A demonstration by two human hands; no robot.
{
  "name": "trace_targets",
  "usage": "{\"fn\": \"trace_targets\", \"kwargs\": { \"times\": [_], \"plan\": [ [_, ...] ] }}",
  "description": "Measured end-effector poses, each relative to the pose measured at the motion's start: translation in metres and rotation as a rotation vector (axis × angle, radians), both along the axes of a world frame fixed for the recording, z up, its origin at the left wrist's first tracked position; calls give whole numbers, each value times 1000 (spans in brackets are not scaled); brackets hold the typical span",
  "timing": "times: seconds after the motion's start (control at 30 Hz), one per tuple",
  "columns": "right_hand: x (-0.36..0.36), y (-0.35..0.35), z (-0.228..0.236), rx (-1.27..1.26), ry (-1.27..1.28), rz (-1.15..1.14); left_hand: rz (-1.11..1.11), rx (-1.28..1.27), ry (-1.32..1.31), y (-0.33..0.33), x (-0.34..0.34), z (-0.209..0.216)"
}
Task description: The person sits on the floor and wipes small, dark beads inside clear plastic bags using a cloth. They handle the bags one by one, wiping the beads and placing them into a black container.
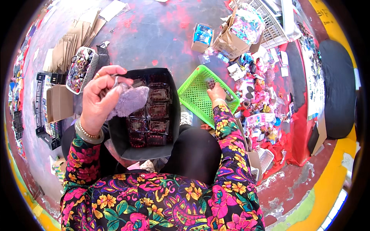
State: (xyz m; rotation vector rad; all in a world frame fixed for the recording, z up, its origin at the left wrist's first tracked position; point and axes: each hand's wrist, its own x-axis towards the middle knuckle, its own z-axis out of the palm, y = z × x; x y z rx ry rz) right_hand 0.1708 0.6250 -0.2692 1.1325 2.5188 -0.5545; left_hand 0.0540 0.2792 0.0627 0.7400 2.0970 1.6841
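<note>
My left hand (98,96) is raised over the left side of a black open box (175,111), its fingers pinched on a fluffy grey-lavender cloth (131,101) that hangs down. Inside the box lie rows of clear packets (157,110) with dark red bead-like contents; the cloth covers some of them. To the right, my right hand (217,93) reaches into a bright green plastic basket (189,87). Its fingers are closed on a small clear packet (210,82) with dark contents, partly hidden by the hand. A few similar dark items lie beside that hand.
A white basket of small trinkets (81,69) and flattened cardboard (73,44) stand at the left. Several cardboard boxes, one with blue packages (202,34), are at the upper right. Heaped colourful accessories (266,100) spread right of the green basket.
</note>
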Motion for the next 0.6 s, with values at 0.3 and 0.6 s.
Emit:
{"fn": "trace_targets", "kwargs": {
  "times": [0.3,0.6],
  "plan": [
    [-12,-43,179,-1452,908,-323,-171,298,-618,-13,3,-16],
    [-58,-168,333,-1463,899,37,-210,770,-958,2,0,-33]
  ]
}}
